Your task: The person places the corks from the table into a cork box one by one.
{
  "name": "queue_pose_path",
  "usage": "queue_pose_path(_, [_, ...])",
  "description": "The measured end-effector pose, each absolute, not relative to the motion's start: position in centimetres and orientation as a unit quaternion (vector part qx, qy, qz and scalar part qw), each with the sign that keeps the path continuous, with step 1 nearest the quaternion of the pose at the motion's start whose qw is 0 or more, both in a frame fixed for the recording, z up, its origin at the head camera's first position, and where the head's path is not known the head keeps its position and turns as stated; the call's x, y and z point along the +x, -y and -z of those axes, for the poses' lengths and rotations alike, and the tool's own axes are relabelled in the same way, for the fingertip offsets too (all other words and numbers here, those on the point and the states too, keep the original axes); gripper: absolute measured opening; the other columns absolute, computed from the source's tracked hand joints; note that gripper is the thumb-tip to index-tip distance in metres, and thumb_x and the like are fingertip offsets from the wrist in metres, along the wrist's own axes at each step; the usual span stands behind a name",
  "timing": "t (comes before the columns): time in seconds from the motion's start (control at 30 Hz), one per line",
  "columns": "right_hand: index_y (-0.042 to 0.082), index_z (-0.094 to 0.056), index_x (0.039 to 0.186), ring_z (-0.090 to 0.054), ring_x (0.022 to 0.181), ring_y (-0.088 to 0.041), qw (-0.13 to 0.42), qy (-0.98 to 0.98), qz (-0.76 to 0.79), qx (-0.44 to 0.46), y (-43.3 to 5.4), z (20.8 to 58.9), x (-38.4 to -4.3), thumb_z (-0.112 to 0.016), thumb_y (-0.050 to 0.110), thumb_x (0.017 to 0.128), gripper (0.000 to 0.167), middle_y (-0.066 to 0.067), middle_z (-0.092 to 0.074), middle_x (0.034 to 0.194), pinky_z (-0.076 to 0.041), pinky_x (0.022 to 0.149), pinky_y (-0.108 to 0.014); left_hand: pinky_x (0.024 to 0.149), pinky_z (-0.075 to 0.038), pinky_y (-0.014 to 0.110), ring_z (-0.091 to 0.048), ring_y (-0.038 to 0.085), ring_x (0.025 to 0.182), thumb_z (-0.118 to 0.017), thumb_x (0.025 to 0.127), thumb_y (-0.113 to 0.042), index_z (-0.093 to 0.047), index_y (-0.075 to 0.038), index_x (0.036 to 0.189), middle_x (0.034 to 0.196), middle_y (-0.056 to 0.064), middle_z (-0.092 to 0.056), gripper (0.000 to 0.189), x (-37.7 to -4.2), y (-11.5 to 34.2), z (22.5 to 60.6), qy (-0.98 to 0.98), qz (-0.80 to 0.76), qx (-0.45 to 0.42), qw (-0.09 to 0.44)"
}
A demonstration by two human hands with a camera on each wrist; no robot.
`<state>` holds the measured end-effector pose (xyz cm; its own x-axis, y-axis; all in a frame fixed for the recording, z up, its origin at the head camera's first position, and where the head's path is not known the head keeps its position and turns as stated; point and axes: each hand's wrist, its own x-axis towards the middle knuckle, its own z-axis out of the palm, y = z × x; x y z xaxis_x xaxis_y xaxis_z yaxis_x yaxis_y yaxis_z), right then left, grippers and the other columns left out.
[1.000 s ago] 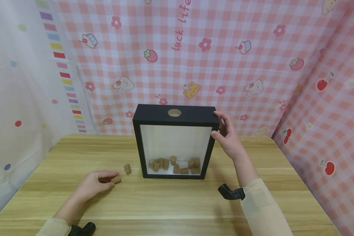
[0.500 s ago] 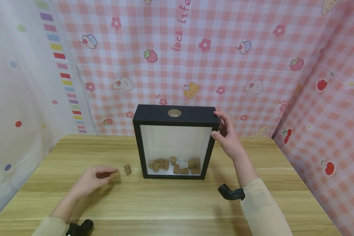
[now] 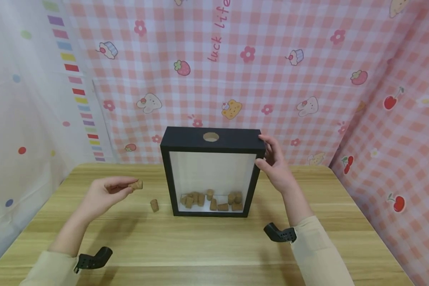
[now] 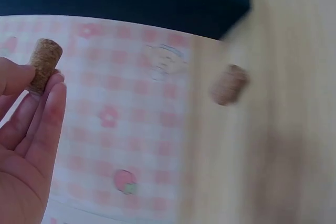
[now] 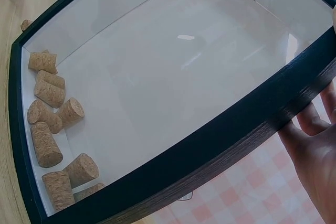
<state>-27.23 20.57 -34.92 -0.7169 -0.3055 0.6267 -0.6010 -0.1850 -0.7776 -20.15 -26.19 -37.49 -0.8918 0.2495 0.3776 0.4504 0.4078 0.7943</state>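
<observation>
Between thumb and fingers, my left hand pinches a cork, held above the table left of the box. The left wrist view shows that cork at the fingertips. A black-framed shadow box with a clear front stands upright on the table. Its top has a round hole, and several corks lie along its bottom. My right hand grips the box's upper right corner, thumb at the front edge and fingers on the top and side. Another cork lies on the table between my left hand and the box.
The light wood table runs back to a pink checked cloth hung behind the box. More patterned cloth hangs at the right, and a white dotted one at the left.
My left hand has lifted its cork up off the table, moving farther back. My right hand and the box have stayed put, and the other loose cork has not moved.
</observation>
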Motion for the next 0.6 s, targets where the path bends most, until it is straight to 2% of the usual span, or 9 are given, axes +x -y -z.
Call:
queue_pose_path(0.1, [0.027,-0.045,0.141,-0.049,0.12,-0.019,0.109,0.63,-0.679,0.361,-20.6,34.9,-27.2,-0.072,0.031,0.092,0.056,-0.001,-0.053,0.138,-0.044,0.094,-0.027,0.075,-0.055,0.018,-0.067,0.001,0.091,-0.064,0.094,0.003,-0.068,0.008,0.118,0.106,-0.013,-0.071,0.025,-20.1,25.9,35.7,0.831,0.497,-0.218,0.124])
queue_pose_path(0.23, [0.027,-0.045,0.141,-0.049,0.12,-0.019,0.108,0.63,-0.679,0.361,-20.6,34.9,-27.2,-0.072,0.031,0.092,0.056,-0.001,-0.053,0.137,-0.044,0.094,-0.027,0.075,-0.055,0.017,-0.068,0.003,0.092,-0.066,0.094,-0.001,-0.069,0.007,0.118,0.107,-0.015,-0.071,0.025,-20.1,25.5,33.4,0.831,0.484,-0.229,0.15])
queue_pose_path(0.43, [0.027,-0.045,0.141,-0.048,0.121,-0.018,0.108,0.627,-0.682,0.361,-20.6,34.8,-27.2,-0.071,0.029,0.093,0.055,-0.001,-0.052,0.139,-0.044,0.094,-0.027,0.076,-0.055,0.018,-0.069,0.007,0.092,-0.066,0.094,-0.001,-0.069,0.004,0.119,0.111,-0.013,-0.07,0.026,-20.2,24.4,30.1,0.822,0.484,-0.251,0.162])
queue_pose_path(0.6, [0.028,-0.045,0.141,-0.049,0.121,-0.019,0.107,0.628,-0.683,0.358,-20.5,34.9,-27.2,-0.071,0.026,0.093,0.054,-0.001,-0.053,0.138,-0.045,0.094,-0.027,0.07,-0.055,0.016,-0.069,0.006,0.085,-0.067,0.091,0.004,-0.071,0.003,0.116,0.105,-0.01,-0.072,0.025,-20.3,23.0,27.7,0.82,0.473,-0.263,0.187])
